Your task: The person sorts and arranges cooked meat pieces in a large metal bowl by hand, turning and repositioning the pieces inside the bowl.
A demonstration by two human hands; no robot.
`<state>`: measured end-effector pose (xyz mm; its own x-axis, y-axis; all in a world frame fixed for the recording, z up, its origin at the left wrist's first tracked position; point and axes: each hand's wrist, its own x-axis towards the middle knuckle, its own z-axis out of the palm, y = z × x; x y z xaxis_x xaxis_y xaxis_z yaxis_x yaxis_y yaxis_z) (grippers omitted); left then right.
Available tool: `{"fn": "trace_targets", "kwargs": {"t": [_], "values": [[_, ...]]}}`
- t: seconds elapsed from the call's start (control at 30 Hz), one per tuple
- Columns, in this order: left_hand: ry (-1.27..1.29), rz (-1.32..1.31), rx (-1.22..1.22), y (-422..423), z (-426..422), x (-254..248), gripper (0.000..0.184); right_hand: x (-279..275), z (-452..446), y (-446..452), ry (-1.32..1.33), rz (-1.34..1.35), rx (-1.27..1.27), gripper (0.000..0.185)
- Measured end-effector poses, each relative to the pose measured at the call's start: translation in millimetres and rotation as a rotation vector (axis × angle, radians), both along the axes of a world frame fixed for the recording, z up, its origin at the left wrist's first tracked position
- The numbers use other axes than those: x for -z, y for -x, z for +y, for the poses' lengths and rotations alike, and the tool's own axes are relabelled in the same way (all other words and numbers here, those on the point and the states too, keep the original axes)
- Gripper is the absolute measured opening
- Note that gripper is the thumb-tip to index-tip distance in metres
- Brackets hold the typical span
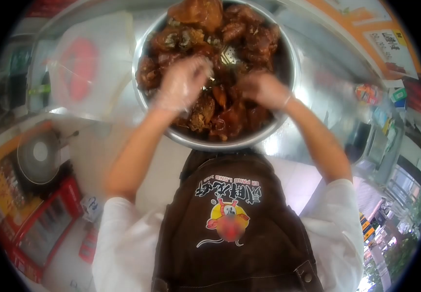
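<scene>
A round metal basin (292, 87) is filled with glossy, dark brown braised meat pieces (230, 119). Over its left side is my left hand (183, 82), in a clear plastic glove, with fingers curled inward above the meat. Whatever those fingers may hold cannot be made out. My right hand (265, 91), gloved the same way, reaches down into the right side of the basin. Its fingertips touch the meat and are blurred and partly hidden. Between the hands, a patch of perforated metal (230, 56) shows among the pieces.
The basin stands on a shiny metal counter (312, 58). Left of it lies a whitish sheet or board with a red shape (80, 68). A lidded pan (39, 151) sits farther left, above a red cabinet (45, 233). Small packets (368, 93) lie at the right.
</scene>
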<state>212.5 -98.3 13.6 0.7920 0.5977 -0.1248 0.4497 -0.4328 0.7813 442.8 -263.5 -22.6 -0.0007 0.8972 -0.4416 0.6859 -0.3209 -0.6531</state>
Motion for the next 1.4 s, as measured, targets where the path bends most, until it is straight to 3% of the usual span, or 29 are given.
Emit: {"fn": "trace_targets", "kwargs": {"t": [0.07,0.1,0.13,0.2,0.27,0.33,0.47,0.53,0.73,0.83,0.9,0.97,1.03,1.1,1.13,1.2,1.27,1.4], "values": [[0.088,0.008,0.059,18,-43,43,0.022,25,-29,21,-0.01,-0.001,-0.078,0.047],[0.156,0.024,0.066,22,-64,45,0.022,40,-39,30,-0.135,-0.09,-0.147,0.049],[0.108,0.034,0.088,27,-77,57,0.023,41,-43,37,-0.26,-0.181,-0.217,0.05],[0.058,0.048,0.108,37,-100,77,0.025,36,-43,44,-0.236,-0.2,-0.228,0.051],[-0.153,0.06,0.129,39,-113,84,0.032,31,-38,50,-0.222,-0.227,-0.238,0.052],[-0.151,0.078,0.144,38,-114,79,0.035,29,-38,53,-0.122,-0.253,-0.317,0.044],[-0.172,0.107,0.216,37,-112,81,0.038,41,-47,52,-0.249,-0.208,-0.308,0.04],[-0.23,0.099,0.238,40,-114,77,0.036,38,-50,53,-0.115,-0.109,-0.28,0.038],[-0.328,0.099,0.361,43,-109,66,0.031,36,-61,53,-0.118,0.096,-0.253,0.041],[-0.171,-0.008,0.431,48,-89,73,0.035,5,-51,53,-0.004,0.28,-0.086,0.034],[-0.021,-0.011,0.341,48,-80,74,0.034,0,-44,53,0.074,0.357,-0.024,0.037],[0.596,-0.065,0.203,43,-73,74,0.027,10,-37,51,0.094,0.588,0.215,0.041],[0.648,-0.031,0.143,36,-61,75,0.028,18,-27,42,0.102,0.662,0.24,0.042],[0.718,-0.048,0.069,30,-55,76,0.026,15,-18,34,0.165,0.868,0.454,0.042],[0.892,-0.096,-0.003,27,-51,76,0.027,-1,-14,35,0.196,0.905,0.564,0.042],[1.169,-0.186,-0.075,22,-45,74,0.032,1,-4,25,0.179,1.002,0.559,0.042],[1.242,-0.256,-0.136,22,-45,67,0.036,0,3,19,0.179,1.14,0.634,0.031],[1.39,-0.38,-0.287,23,-46,58,0.049,-10,15,11,0.163,1.133,0.683,0.032]]}}
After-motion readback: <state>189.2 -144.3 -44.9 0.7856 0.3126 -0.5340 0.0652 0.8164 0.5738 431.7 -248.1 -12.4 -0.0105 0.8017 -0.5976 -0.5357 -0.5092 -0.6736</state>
